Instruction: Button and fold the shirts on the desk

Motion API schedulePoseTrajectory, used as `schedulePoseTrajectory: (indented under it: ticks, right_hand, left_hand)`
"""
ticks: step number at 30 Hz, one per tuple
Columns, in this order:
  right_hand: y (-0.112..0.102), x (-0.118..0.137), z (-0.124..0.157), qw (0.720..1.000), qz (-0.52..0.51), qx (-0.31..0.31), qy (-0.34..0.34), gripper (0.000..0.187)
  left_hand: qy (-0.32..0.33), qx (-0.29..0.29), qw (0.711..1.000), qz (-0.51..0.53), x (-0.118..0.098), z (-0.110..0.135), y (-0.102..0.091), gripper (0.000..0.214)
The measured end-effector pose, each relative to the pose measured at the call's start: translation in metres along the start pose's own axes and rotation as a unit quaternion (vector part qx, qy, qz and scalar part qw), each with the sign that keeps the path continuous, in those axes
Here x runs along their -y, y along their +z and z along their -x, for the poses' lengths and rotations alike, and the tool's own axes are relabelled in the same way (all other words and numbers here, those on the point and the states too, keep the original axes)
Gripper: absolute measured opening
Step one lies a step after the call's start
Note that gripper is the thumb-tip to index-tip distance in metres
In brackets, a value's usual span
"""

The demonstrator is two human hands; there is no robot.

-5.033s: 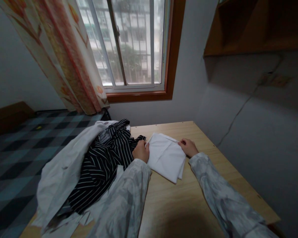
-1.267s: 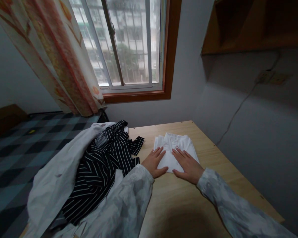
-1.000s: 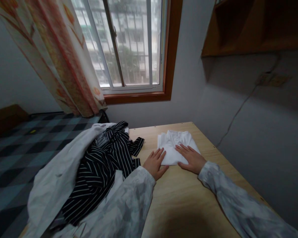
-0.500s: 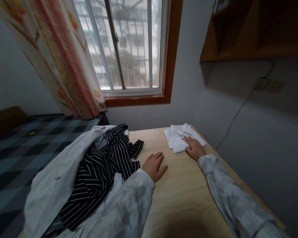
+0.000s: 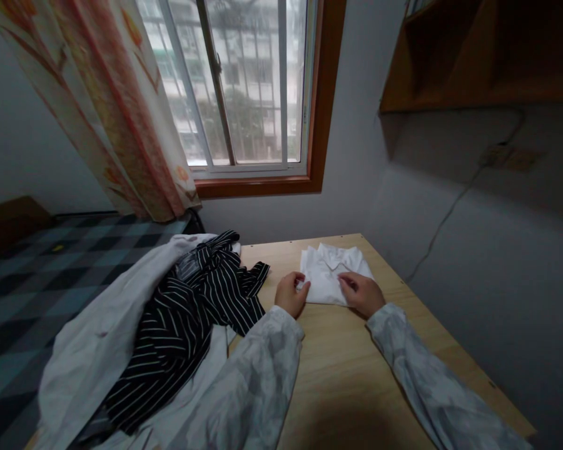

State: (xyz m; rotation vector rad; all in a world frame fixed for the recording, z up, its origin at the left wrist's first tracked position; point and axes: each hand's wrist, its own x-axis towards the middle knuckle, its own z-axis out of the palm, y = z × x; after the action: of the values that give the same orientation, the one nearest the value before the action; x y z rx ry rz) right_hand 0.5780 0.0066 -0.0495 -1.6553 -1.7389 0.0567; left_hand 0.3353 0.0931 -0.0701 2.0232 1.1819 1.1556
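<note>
A folded white shirt point(image 5: 326, 286) with its collar facing up lies near the far right part of the wooden table. My left hand point(image 5: 291, 295) is at the shirt's left edge, thumb and fingers curled in and closed on the cloth there. On the right, my right hand point(image 5: 363, 295) has its fingers bent and pinched together at the shirt's front right part. To the left lies a heap of clothes, with a black and white striped garment point(image 5: 182, 325) on top of white cloth point(image 5: 96, 350).
The wooden table point(image 5: 342, 362) ends at a wall on the right, where a cable point(image 5: 443, 225) hangs. A bed with a checked cover point(image 5: 14, 300) stands on the left. A wooden shelf point(image 5: 441, 94) juts out at upper right; a curtain point(image 5: 117, 112) hangs beside the window.
My left hand has moved from the bare table to the shirt's left edge. My right hand has gone from lying flat to pinching. The shirt has shifted left and nearer, and turned slightly.
</note>
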Motion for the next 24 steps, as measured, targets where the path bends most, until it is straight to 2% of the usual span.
schedulePoseTrajectory:
  ticks: [3, 5, 7, 9, 11, 13, 15, 17, 19, 24]
  right_hand:
    - [-0.011, -0.007, -0.020, 0.998, 0.000, 0.032, 0.056, 0.025]
    - [-0.014, -0.007, -0.043, 0.998, 0.026, 0.061, 0.022, 0.024]
    - [-0.010, -0.003, -0.070, 0.995, 0.047, 0.066, -0.053, 0.028]
    - [0.003, 0.001, -0.095, 0.990, 0.049, 0.066, -0.113, 0.043]
    - [0.022, 0.002, -0.115, 0.989, 0.048, 0.085, -0.110, 0.052]
    - [0.041, 0.001, -0.128, 0.987, 0.054, 0.120, -0.094, 0.049]
    - [0.056, -0.002, -0.134, 0.985, 0.057, 0.134, -0.090, 0.036]
    - [0.065, -0.005, -0.135, 0.988, 0.052, 0.105, -0.097, 0.023]
    - [0.069, -0.006, -0.134, 0.991, 0.040, 0.064, -0.107, 0.018]
    - [0.069, -0.002, -0.132, 0.995, 0.008, 0.008, -0.096, 0.026]
  left_hand:
    - [-0.031, -0.017, 0.999, 0.009, 0.001, 0.000, -0.001, 0.012]
    - [-0.044, -0.043, 0.997, -0.039, -0.002, 0.001, -0.003, 0.019]
    - [-0.050, -0.051, 0.993, -0.097, -0.007, 0.001, -0.006, 0.024]
    - [-0.050, -0.036, 0.990, -0.127, -0.012, 0.002, -0.009, 0.020]
    - [-0.050, -0.016, 0.990, -0.128, -0.015, 0.003, -0.010, 0.013]
    - [-0.052, -0.008, 0.991, -0.122, -0.017, 0.003, -0.011, 0.010]
    - [-0.054, -0.005, 0.992, -0.118, -0.017, 0.004, -0.011, 0.010]
    - [-0.055, 0.000, 0.992, -0.117, -0.015, 0.004, -0.010, 0.011]
    - [-0.055, 0.007, 0.992, -0.113, -0.014, 0.004, -0.010, 0.011]
    - [-0.046, 0.029, 0.995, -0.081, -0.012, 0.003, -0.008, 0.012]
